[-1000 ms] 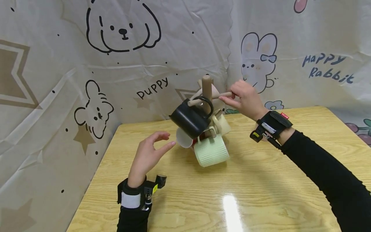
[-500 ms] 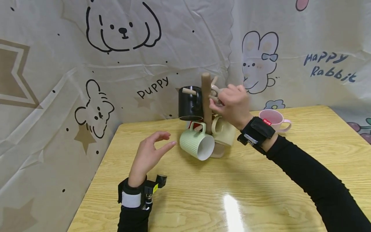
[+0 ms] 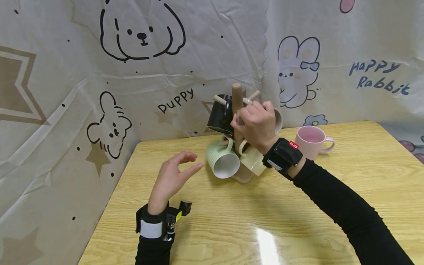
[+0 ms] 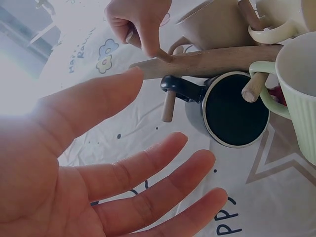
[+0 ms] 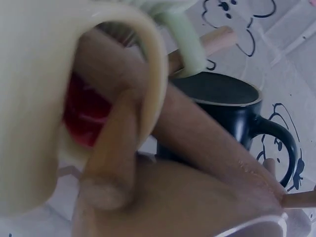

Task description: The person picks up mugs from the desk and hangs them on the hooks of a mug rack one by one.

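Note:
A wooden mug tree [image 3: 237, 96] stands at the back of the table, hung with several mugs. My right hand [image 3: 256, 125] is at its upper part; in the left wrist view its fingers are curled round a peg [image 4: 163, 55]. A black mug [image 3: 219, 115] hangs upper left, a ribbed light green mug [image 3: 215, 154] below it, and a cream mug [image 3: 253, 160] lower right. A beige mug [image 4: 217, 24] hangs behind my right hand. Something red [image 5: 86, 111] shows behind the post. My left hand [image 3: 170, 180] hovers left of the green mug, fingers apart, holding nothing.
A pink mug [image 3: 310, 141] stands upright on the wooden table [image 3: 215, 228], right of the tree. A printed cloth [image 3: 165, 73] with cartoon animals hangs behind and to the left.
The mug tree has turned, its front mugs swinging left, and the green mug's opening now faces forward. My right hand has moved left and toward me, revealing the pink mug. My left hand stays put.

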Demonstrator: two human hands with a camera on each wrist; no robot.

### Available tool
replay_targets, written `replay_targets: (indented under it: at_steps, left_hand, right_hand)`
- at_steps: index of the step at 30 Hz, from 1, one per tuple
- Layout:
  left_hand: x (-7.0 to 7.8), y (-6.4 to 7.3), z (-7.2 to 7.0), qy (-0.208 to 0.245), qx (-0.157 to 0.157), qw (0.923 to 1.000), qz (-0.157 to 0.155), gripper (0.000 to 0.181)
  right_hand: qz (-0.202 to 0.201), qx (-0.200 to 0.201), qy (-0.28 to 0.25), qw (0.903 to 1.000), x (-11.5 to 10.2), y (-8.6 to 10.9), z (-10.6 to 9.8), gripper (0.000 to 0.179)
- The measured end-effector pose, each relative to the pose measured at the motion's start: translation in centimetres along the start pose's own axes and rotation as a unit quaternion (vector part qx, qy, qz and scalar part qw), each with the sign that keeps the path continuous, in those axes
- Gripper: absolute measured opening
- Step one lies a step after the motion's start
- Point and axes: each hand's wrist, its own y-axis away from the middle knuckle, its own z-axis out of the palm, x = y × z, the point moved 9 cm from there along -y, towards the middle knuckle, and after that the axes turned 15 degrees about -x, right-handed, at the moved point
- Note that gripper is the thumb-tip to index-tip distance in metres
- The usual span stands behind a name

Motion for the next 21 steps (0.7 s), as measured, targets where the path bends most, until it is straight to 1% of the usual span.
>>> replay_targets:
  at_steps: [2,5,7,8,9,11,14,15,16,19,20,21]
  left_hand:
    - [0.1,0.0,0.0,-0.002,-0.001,1.0000,0.001,0.048]
    - [0.1,0.0,-0.1,-0.008,0.000,1.0000,0.002,0.048]
    - [0.1,0.0,-0.2,-0.010,0.000,0.9999,0.004,0.048]
    - [0.2,0.0,-0.2,-0.011,-0.001,0.9999,0.004,0.048]
    - [0.2,0.0,-0.2,-0.011,-0.001,0.9999,0.004,0.048]
    - [0.2,0.0,-0.3,-0.011,-0.002,0.9999,0.004,0.048]
    - [0.1,0.0,-0.2,-0.010,-0.005,0.9999,0.001,0.049]
    - [0.1,0.0,-0.2,-0.010,-0.006,0.9999,0.000,0.049]
    - [0.1,0.0,-0.2,-0.010,-0.008,0.9999,-0.001,0.049]
    - [0.1,0.0,-0.1,-0.012,-0.010,0.9999,-0.002,0.049]
    - [0.1,0.1,0.0,-0.013,-0.011,0.9998,-0.002,0.048]
    - [0.1,0.1,0.0,-0.014,-0.013,0.9998,-0.002,0.049]
  right_hand:
    - [0.002,-0.010,-0.003,0.9999,0.0,0.0,0.0,0.025]
    - [-0.003,-0.046,-0.028,0.9986,0.3,0.0,0.1,0.029]
    - [-0.009,-0.073,-0.065,0.9952,0.7,0.1,0.1,0.036]
    - [-0.010,-0.079,-0.090,0.9928,1.0,0.2,-0.1,0.039]
    - [-0.013,-0.081,-0.118,0.9896,1.4,0.3,-0.3,0.041]
    - [-0.013,-0.064,-0.169,0.9834,2.3,0.7,-1.0,0.046]
    - [0.008,-0.027,-0.242,0.9698,4.9,2.2,-2.2,0.046]
    - [0.018,-0.020,-0.260,0.9652,5.9,2.8,-2.5,0.044]
    - [0.029,-0.022,-0.276,0.9606,7.0,3.6,-2.6,0.040]
    - [0.072,-0.061,-0.309,0.9463,10.5,6.1,-2.5,0.022]
    - [0.093,-0.081,-0.320,0.9393,11.7,7.1,-2.4,0.015]
    - [0.119,-0.103,-0.335,0.9289,13.1,8.1,-2.3,0.010]
